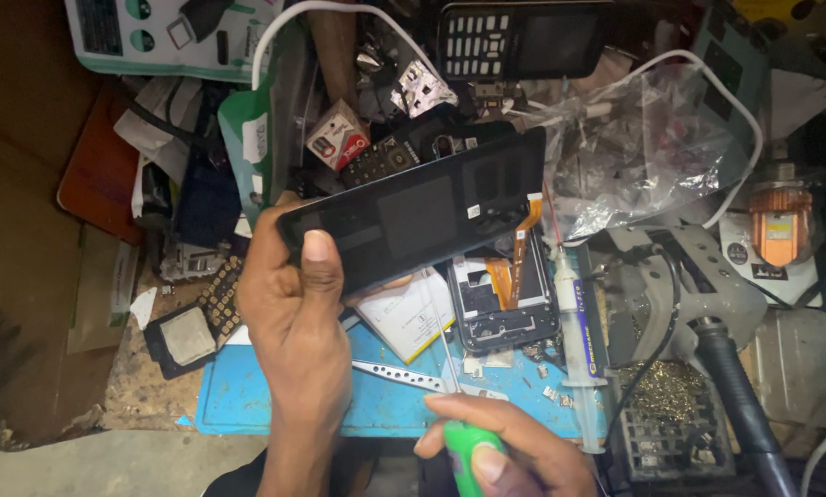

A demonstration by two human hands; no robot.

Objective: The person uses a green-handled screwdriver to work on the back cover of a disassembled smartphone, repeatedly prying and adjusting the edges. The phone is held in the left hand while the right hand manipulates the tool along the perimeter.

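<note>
My left hand (293,313) grips a black phone screen panel (422,210) by its left end and holds it tilted above the bench. An orange flex cable (522,248) hangs from the panel's right end toward an opened phone body (503,308) lying on the blue mat (247,396). My right hand (510,451) holds a green-handled screwdriver (464,456); its thin shaft points up toward the underside of the panel. Metal tweezers (404,375) lie on the mat between my hands.
A white syringe (574,340) lies right of the opened phone. A grey soldering stand with brass wool (671,387) sits at right. Behind are a keypad phone (514,39), a crumpled clear plastic bag (634,152), white cables, boxes and loose parts.
</note>
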